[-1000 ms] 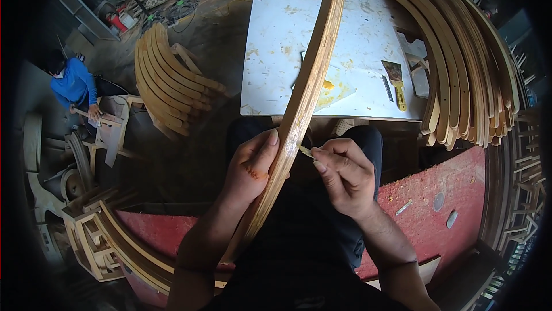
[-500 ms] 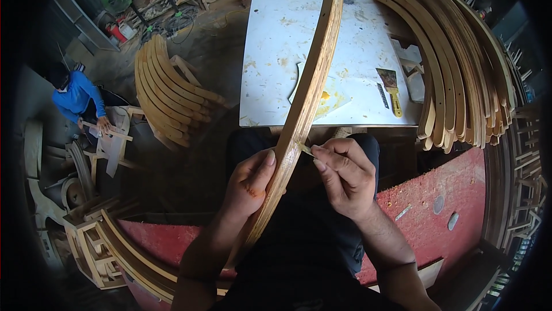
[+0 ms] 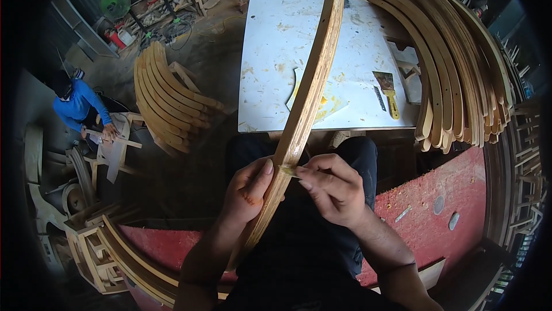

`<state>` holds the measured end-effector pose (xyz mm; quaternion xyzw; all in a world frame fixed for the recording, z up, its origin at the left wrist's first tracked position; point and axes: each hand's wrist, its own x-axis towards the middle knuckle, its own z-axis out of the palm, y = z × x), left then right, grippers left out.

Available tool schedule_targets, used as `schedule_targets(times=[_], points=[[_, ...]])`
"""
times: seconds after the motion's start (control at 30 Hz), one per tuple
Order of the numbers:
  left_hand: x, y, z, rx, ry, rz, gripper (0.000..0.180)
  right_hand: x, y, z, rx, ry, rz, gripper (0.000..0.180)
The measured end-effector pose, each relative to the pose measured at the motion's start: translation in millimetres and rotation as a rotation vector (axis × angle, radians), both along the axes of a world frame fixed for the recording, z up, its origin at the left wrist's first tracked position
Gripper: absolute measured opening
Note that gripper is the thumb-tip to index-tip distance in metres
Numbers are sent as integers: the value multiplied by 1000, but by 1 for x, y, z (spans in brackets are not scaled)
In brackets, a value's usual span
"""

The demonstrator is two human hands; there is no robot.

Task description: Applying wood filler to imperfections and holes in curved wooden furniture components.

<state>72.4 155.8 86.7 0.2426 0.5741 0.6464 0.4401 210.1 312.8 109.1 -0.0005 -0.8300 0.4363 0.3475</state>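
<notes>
A long curved wooden slat (image 3: 311,89) slants up from my lap, its far end above the white tabletop (image 3: 273,40). My left hand (image 3: 247,191) is wrapped round its lower part, thumb along the edge. Between thumb and fingers, my right hand (image 3: 337,187) pinches a small thin scraper (image 3: 288,170), whose tip touches the slat's grained edge. The edge looks wet and shiny just above that tip. On the tabletop lie a sheet smeared with yellow paste (image 3: 329,108), a putty knife with a yellow handle (image 3: 389,93) and a narrow dark blade (image 3: 380,98).
Curved slats (image 3: 454,63) are stacked at the right, with another stack (image 3: 164,101) on the floor at the left. A red board (image 3: 431,207) with wood dust lies beside my right arm. Far left, a person in blue (image 3: 86,104) works at a wooden frame.
My right hand has moved down and slightly left along the slat's edge with the scraper, nearer my left thumb. The left hand keeps its hold.
</notes>
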Motion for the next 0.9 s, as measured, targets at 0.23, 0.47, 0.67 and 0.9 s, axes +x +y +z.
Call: schedule_targets(times=[0.23, 0.47, 0.67, 0.9], points=[[-1, -3, 12, -78, -150, 21, 38, 1, 10, -2, -203, 3, -125, 21], [6, 0, 3, -37, -37, 11, 41, -10, 9, 3, 29, 78, -246, 26], [3, -4, -8, -22, 35, 18, 39, -4, 9, -6, 298, 39, -292, 27], [3, -6, -15, -7, 34, -1, 40, 1, 10, -8, 361, -4, -284, 23]])
